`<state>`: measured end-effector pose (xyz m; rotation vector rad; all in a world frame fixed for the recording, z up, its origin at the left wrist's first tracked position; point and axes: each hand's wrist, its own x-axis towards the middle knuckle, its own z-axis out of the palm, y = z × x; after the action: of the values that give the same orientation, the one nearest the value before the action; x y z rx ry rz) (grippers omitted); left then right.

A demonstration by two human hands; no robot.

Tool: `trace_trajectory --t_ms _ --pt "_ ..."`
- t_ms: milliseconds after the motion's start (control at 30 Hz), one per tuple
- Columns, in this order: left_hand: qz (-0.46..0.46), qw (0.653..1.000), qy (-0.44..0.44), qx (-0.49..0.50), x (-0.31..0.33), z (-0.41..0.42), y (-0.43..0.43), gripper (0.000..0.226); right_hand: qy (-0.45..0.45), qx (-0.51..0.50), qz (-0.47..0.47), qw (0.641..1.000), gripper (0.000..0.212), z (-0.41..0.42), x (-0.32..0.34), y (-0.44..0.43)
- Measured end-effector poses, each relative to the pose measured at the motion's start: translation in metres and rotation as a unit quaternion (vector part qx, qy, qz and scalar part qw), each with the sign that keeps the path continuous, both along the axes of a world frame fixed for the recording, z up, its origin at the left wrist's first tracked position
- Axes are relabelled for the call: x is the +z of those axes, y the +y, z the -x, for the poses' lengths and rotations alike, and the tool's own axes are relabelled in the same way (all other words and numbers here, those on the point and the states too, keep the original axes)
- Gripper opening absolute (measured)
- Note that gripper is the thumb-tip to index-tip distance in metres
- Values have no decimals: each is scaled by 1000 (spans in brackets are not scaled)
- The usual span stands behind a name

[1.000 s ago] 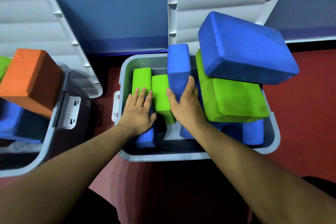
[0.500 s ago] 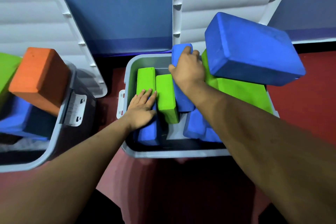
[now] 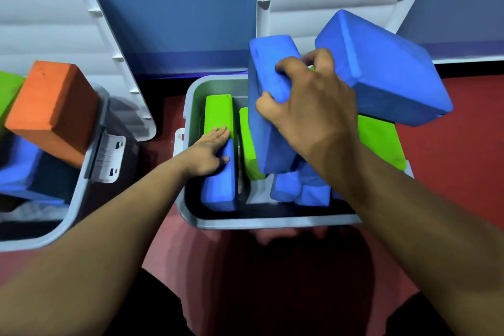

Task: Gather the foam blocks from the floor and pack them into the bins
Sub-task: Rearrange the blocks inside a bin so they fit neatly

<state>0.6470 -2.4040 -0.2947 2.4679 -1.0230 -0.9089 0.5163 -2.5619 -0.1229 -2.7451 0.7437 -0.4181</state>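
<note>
The rectangular blue foam block (image 3: 268, 142) stands on end in the middle of the frame. Its lower end is down among the others inside the open grey plastic bin (image 3: 245, 222) and its upper end is well above the rim. Our right hand (image 3: 308, 106) grips its upper part, thumb on the near face and fingers curled over the far edge. Our left hand (image 3: 207, 153) lies flat with straight fingers at the bin's left side, palm on a low blue foam block (image 3: 219, 188) and fingertips on the narrow green foam block (image 3: 218, 109) behind it. Just to the right a second green foam block (image 3: 246, 153) sits on edge beside the gripped one. At the upper right a big blue foam slab (image 3: 381, 71) lies tilted on a wide green foam block (image 3: 379, 142), both above the rim. We judge this step to be rearranging, refitting the upright block so the pile sits lower. Next it wants turning in line with its neighbours and pressing into the gap at the bin's middle while our left hand steadies the row. The tilted slab may slide if jostled. At the left of the frame a second grey bin (image 3: 77, 199) holds an orange foam block (image 3: 51, 109) that pokes out.
</note>
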Motion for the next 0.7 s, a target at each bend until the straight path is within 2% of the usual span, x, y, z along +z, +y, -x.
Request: trace_trajectory --t_ms 367,467,533,633,700 --pt "9 1000 6 12 -2 -4 4 72 55 27 -52 997 40 9 24 7" --pt "28 999 0 25 -1 -8 1 58 117 51 -25 992 39 13 21 2" --pt "51 998 -37 29 5 -16 -7 46 146 50 -22 988 42 15 16 -3" --pt "68 996 -43 -25 15 -29 -30 39 134 32 -44 990 39 17 7 -10" --pt "1 994 -2 -108 15 -32 -47 44 120 22 -62 991 38 18 0 -10"
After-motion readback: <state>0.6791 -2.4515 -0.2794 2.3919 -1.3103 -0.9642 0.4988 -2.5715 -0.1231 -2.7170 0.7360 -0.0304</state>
